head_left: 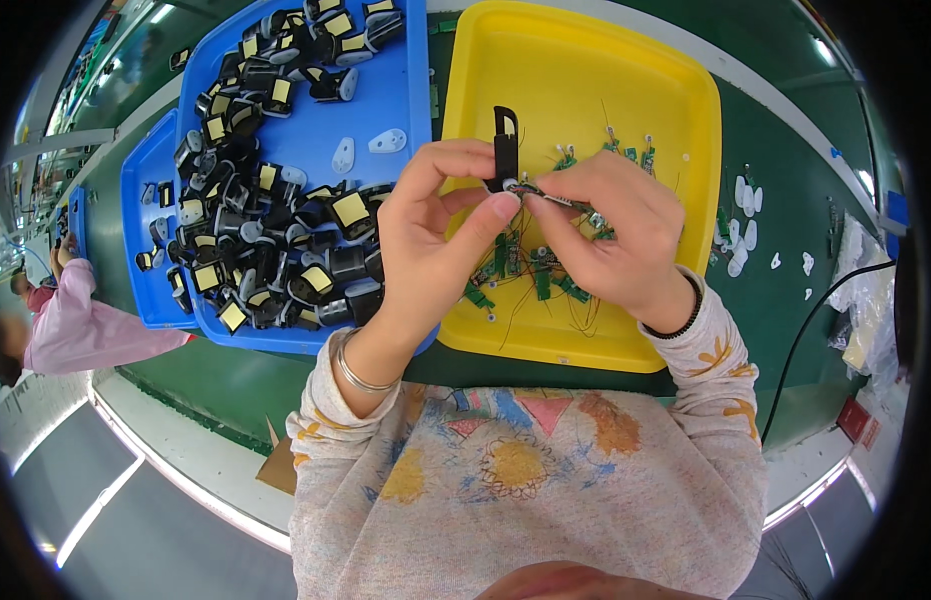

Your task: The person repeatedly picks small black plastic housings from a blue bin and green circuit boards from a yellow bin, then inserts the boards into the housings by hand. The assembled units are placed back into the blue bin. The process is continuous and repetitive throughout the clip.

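- Patterned sleeves (526, 480) are seen nearest.
- Black plastic clip (505, 145) is pinched by left hand (436, 235) fingers.
- Small wired circuit board (561, 198) is gripped by right hand (611, 235) fingers above yellow tray (586, 60).

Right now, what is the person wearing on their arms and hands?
Both hands are bare, with no gloves. The left hand has a thin silver bangle at its wrist. The right hand has a thin black band at its wrist. Both sleeves are pale grey knit, pushed up a little, with orange and yellow flower prints like the colourful front of the top.
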Motion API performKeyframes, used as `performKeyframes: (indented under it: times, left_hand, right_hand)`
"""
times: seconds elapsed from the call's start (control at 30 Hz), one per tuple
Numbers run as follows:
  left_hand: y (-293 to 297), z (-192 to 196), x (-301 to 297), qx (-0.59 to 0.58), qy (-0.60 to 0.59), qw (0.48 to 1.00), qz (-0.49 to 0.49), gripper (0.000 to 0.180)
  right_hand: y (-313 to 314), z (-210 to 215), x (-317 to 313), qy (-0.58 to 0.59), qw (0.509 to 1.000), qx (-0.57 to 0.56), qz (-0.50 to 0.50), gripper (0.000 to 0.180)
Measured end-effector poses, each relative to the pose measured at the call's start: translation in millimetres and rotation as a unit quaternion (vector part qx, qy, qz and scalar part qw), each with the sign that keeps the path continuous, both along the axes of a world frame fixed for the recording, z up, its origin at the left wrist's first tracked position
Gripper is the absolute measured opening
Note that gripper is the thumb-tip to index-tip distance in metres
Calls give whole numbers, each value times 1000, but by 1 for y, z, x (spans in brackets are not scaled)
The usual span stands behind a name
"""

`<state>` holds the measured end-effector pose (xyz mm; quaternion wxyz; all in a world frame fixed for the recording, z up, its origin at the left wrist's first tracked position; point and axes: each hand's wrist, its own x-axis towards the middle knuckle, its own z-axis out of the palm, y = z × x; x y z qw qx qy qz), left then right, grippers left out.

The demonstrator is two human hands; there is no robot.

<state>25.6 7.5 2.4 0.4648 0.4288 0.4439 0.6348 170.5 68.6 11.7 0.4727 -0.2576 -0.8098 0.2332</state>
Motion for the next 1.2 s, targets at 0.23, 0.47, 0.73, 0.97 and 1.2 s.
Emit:
performKeyframes:
  times: [0.23, 0.47, 0.73, 0.97, 1.2]
  left_hand:
    - [-1, 1, -1, -5, -44, 998, -33, 20]
    - [-2, 0, -2, 7, -54, 996, -74, 15]
    - [-5, -2, -4, 42, -13, 997, -60, 14]
    - [-1, 1, -2, 31, -11, 998, -47, 24]
    - [0, 2, -8, 14, -6, 1000, -8, 38]
  right_hand:
    - [-4, 2, 0, -22, 1000, 18, 1, 14]
    - [-7, 0, 0, -29, 998, 45, 22, 18]
    - [-10, 8, 3, -41, 992, -104, 63, 16]
    - [-2, 2, 4, 34, 965, -237, 106, 11]
    - [-2, -3, 6, 79, 924, -335, 163, 12]
